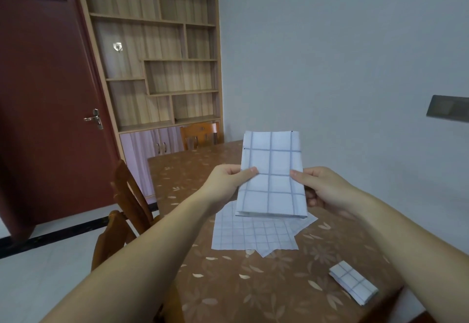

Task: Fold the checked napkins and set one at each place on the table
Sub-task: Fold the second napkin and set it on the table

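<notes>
I hold a white napkin with blue checks (271, 170), folded into a long rectangle, up above the table. My left hand (225, 183) pinches its left edge with the thumb on top. My right hand (322, 188) pinches its right edge the same way. Beneath it, unfolded checked napkins (253, 236) lie flat in a loose pile on the brown flower-patterned table (228, 284). A small folded checked napkin (352, 282) rests near the table's right front edge.
One wooden chair (127, 211) stands at the table's left side, another wooden chair (200, 136) at the far end. A wooden shelf unit (157, 50) and a dark red door (45, 94) are behind. A pale wall runs along the right.
</notes>
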`<state>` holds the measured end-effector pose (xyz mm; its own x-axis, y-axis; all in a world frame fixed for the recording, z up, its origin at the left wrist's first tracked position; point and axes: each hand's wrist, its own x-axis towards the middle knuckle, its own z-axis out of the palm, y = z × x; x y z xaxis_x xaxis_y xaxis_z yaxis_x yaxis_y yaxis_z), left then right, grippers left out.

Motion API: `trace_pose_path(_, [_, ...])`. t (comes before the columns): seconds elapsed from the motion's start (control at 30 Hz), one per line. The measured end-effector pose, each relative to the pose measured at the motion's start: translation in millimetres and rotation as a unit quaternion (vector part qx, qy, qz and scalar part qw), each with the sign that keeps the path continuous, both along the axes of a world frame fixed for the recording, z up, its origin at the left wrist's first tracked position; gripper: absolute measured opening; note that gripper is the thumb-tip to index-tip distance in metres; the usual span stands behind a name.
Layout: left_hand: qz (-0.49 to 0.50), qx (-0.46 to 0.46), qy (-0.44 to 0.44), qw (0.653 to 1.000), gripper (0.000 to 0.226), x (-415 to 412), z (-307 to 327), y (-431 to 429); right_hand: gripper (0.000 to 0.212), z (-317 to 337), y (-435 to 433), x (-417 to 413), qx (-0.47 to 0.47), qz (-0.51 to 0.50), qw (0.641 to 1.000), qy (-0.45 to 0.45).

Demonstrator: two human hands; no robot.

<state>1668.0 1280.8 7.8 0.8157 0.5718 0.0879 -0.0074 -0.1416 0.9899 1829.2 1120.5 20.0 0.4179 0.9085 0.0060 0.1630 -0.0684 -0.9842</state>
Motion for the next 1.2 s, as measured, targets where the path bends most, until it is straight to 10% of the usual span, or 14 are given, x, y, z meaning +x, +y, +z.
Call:
trace_pose_path(0.47, [-0.049,-0.043,-0.054,0.996,0.02,-3.0,12.5,5.8,0.034,7.7,2.1,27.8,0.053,0.052,0.993,0.087])
trace_pose_path(0.97, [-0.038,-0.099,0.05,0.993,0.035,-6.4,13.9,2.5,0.015,19.3,4.0,10.6,0.069,-0.019,0.988,-0.139])
trace_pose_path(1.2, [-0.031,-0.042,0.039,0.998,0.019,-7.0,11.6,0.9,0.048,17.6,1.7,6.1,0.07,-0.008,0.991,-0.113])
